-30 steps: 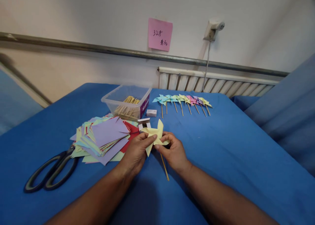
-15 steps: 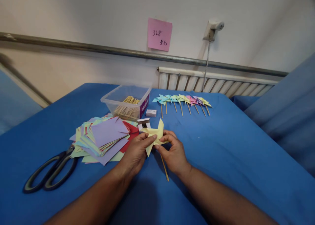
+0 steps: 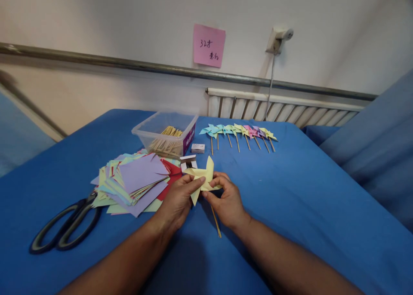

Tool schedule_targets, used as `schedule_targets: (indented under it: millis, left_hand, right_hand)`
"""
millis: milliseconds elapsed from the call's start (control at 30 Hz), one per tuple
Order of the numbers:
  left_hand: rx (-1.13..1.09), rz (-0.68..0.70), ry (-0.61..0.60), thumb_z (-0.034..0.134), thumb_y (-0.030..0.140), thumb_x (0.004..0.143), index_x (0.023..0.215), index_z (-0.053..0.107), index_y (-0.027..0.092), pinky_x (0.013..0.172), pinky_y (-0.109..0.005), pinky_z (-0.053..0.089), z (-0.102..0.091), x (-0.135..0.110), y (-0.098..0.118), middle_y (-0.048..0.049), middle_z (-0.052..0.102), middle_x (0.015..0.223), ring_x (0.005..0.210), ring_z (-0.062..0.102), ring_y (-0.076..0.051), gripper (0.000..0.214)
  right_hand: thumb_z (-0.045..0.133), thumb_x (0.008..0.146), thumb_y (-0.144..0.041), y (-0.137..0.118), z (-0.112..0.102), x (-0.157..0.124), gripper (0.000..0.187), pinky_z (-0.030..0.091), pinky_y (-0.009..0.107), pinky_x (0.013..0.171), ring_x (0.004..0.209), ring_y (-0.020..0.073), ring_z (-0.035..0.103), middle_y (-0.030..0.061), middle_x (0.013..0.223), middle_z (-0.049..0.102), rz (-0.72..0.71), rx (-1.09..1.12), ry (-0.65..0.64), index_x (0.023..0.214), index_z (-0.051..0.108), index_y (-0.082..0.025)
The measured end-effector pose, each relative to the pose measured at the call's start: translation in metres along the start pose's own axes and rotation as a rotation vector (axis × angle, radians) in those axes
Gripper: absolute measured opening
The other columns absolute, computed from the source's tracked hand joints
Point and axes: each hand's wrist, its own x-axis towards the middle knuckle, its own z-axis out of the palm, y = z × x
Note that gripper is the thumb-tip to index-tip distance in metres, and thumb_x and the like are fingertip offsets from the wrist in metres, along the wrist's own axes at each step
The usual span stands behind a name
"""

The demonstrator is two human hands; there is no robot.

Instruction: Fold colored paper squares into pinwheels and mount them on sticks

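A pale yellow paper pinwheel point(image 3: 208, 171) is held between my two hands above the blue cloth. My left hand point(image 3: 181, 197) is closed on its left side, thumb pressed on the middle of the folded paper. On the right, my right hand point(image 3: 228, 199) pinches the pinwheel near its centre with thumb and forefinger. A thin wooden stick point(image 3: 216, 222) slants down from beneath the paper; its upper end is hidden by the hands and blades. Just behind the pinwheel lies an opened small white box point(image 3: 188, 161) with dark contents.
Left of my hands lie a pile of coloured paper sheets point(image 3: 138, 174) and large scissors point(image 3: 69, 226). Behind are a clear plastic tub point(image 3: 151, 133) of sticks and a small closed box point(image 3: 198, 148). Several finished pinwheels point(image 3: 238, 130) lie in a row at the back.
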Motion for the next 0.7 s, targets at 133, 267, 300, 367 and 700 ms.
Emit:
schedule_targets:
  millis: [133, 267, 300, 367, 700]
  left_hand:
    - [-0.011, 0.002, -0.002, 0.080, 0.029, 0.065, 0.078, 0.063, 0.015, 0.066, -0.026, 0.044, -0.0007, -0.0002, -0.0005, -0.0010, 0.066, 0.071, 0.064, 0.061, -0.013, 0.025]
    - [-0.005, 0.012, -0.015, 0.079, 0.029, 0.066, 0.076, 0.063, 0.014, 0.066, -0.027, 0.044, -0.0014, 0.0002, -0.0009, -0.0007, 0.066, 0.069, 0.063, 0.061, -0.013, 0.024]
    - [-0.004, 0.012, -0.015, 0.079, 0.029, 0.067, 0.077, 0.063, 0.014, 0.066, -0.027, 0.044, -0.0013, 0.0002, -0.0008, -0.0007, 0.066, 0.069, 0.063, 0.061, -0.014, 0.024]
    - [0.000, 0.008, -0.011, 0.079, 0.028, 0.067, 0.080, 0.064, 0.014, 0.067, -0.027, 0.045, -0.0008, -0.0001, -0.0003, -0.0017, 0.068, 0.072, 0.065, 0.062, -0.014, 0.024]
    - [-0.018, 0.005, -0.003, 0.080, 0.028, 0.064, 0.083, 0.065, 0.014, 0.068, -0.027, 0.046, 0.0016, -0.0021, 0.0024, -0.0034, 0.070, 0.078, 0.070, 0.064, -0.015, 0.028]
  right_hand:
    - [0.070, 0.068, -0.017, -0.0014, 0.0007, 0.0002, 0.014, 0.044, 0.037, 0.094, 0.099, 0.0200, 0.061, 0.0041, 0.105, 0.062, 0.012, 0.054, 0.017, 0.073, 0.057, -0.021]
    - [0.070, 0.068, -0.017, -0.0019, 0.0008, 0.0006, 0.013, 0.044, 0.037, 0.094, 0.099, 0.0199, 0.061, 0.0040, 0.105, 0.062, 0.033, 0.094, 0.024, 0.072, 0.058, -0.021]
    - [0.070, 0.068, -0.018, -0.0019, 0.0006, 0.0007, 0.013, 0.044, 0.037, 0.095, 0.100, 0.0198, 0.061, 0.0040, 0.106, 0.062, 0.034, 0.095, 0.021, 0.072, 0.058, -0.021]
    - [0.071, 0.068, -0.018, -0.0021, 0.0003, 0.0007, 0.014, 0.043, 0.038, 0.095, 0.100, 0.0198, 0.060, 0.0043, 0.106, 0.062, 0.029, 0.086, 0.013, 0.074, 0.059, -0.022]
    - [0.072, 0.069, -0.021, -0.0063, -0.0007, 0.0007, 0.011, 0.044, 0.037, 0.095, 0.102, 0.0209, 0.060, 0.0061, 0.108, 0.061, 0.049, 0.079, -0.009, 0.076, 0.064, -0.020]
